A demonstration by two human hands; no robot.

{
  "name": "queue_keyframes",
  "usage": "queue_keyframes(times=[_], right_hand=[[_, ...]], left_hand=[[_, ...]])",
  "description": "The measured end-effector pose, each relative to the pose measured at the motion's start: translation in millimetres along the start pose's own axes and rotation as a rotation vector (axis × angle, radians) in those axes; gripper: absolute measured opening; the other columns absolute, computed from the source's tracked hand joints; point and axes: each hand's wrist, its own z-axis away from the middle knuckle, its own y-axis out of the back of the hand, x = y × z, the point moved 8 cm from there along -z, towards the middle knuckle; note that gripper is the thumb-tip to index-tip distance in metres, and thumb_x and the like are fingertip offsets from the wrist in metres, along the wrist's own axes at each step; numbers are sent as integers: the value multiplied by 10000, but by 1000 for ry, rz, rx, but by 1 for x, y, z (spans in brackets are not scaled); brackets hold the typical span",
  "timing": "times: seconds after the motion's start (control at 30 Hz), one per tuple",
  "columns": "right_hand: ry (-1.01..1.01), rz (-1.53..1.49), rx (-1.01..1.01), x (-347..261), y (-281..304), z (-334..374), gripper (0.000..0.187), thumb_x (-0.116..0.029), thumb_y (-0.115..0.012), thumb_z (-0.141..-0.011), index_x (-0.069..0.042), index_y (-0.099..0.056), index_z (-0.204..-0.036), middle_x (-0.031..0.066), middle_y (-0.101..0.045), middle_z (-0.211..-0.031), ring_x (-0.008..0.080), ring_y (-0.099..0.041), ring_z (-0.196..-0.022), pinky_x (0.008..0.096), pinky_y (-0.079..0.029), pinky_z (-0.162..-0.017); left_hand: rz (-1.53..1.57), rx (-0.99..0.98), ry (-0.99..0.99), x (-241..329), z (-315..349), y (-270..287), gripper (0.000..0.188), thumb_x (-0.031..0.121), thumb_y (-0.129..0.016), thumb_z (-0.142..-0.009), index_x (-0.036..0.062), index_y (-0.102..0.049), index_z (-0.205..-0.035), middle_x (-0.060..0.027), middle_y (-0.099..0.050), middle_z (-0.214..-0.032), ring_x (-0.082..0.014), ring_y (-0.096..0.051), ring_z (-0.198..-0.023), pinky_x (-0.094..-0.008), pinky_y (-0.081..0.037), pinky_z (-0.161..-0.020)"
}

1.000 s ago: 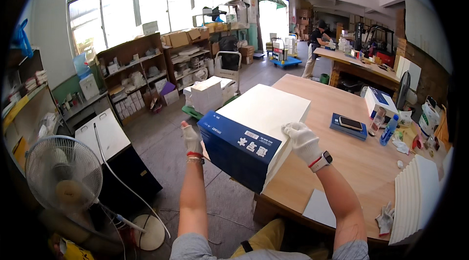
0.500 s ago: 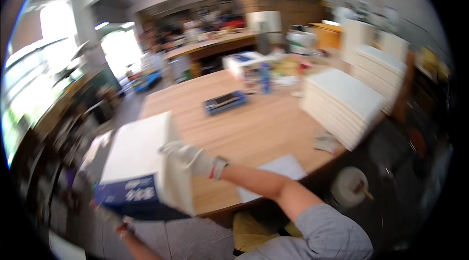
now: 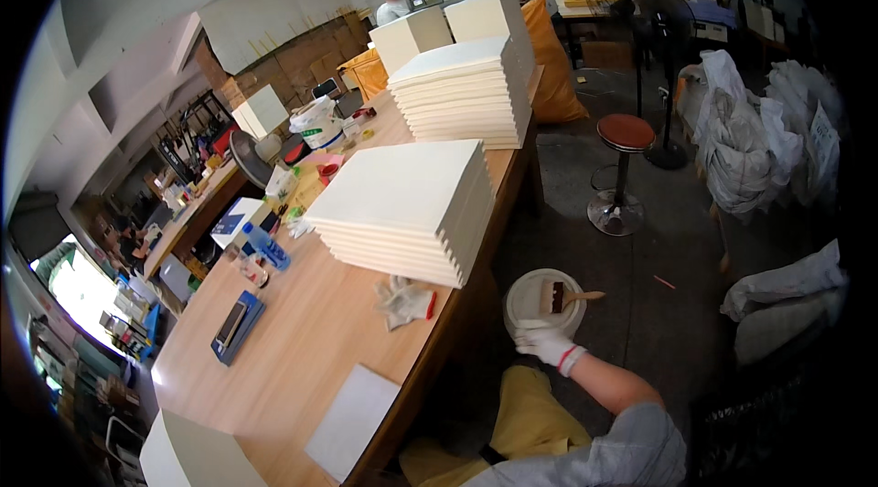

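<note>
White-gloved right hand (image 3: pixel 546 343) is seen at the near rim of the bucket (image 3: pixel 509 300); finger closure cannot be told. Brush (image 3: pixel 559 297) is laid over the bucket's right rim, beyond the fingers, handle pointed rightward. Left hand unseen.

From the wearer's head, one tilted fisheye looks down across table (image 3: pixel 302 336) and floor (image 3: pixel 677 245).

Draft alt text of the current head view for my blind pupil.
A gloved right hand is at the near rim of a white bucket, with a wooden-handled paintbrush jutting over its right side. To the left, a wooden table holds paper stacks and a loose glove.
</note>
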Motion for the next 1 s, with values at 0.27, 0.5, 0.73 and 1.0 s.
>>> queue_keyframes(times=[0.27, 0.5, 0.73, 1.0], right_hand=[[-356, -982, 1368, 218, 209, 84, 488, -279, -738, -862, -134, -508, -1267, 7, -500, -998, 149, -492, -782, 361, -501, -736], [-423, -988, 1215, 247, 251, 21, 558, -294, -725, -867, -118, -478, -1335, 27, -512, -1027, 157, -499, -800, 355, -506, -733], [-519, -928, 1129, 294, 263, -26, 475, -324, -719, -868, -38, -558, -1212, 83, -600, -993, 194, -599, -842, 362, -535, -714], [-303, -585, 1072, 156, 220, 31, 340, -297, -583, -967, -87, -578, -1234, 93, -614, -1132, 199, -643, -889, 340, -552, -738]], left_hand=[[182, -985, 221, 107, 146, -201, 328, 228, -574, -927, 56, -543, -1205, -91, -576, -1044, -178, -526, -989, -363, -438, -870], [603, -1434, 124, 176, 239, -327, 300, 206, -640, -892, 80, -569, -1155, -57, -609, -935, -145, -548, -896, -347, -469, -799], [511, -1472, -572, 395, 303, -477, 362, 297, -546, -922, 38, -573, -1173, -192, -598, -1171, -382, -556, -1123, -439, -445, -948], [327, -1296, -947, 485, 326, -494, 353, 235, -570, -848, 98, -584, -1173, -155, -595, -1168, -349, -576, -1069, -474, -481, -875]])
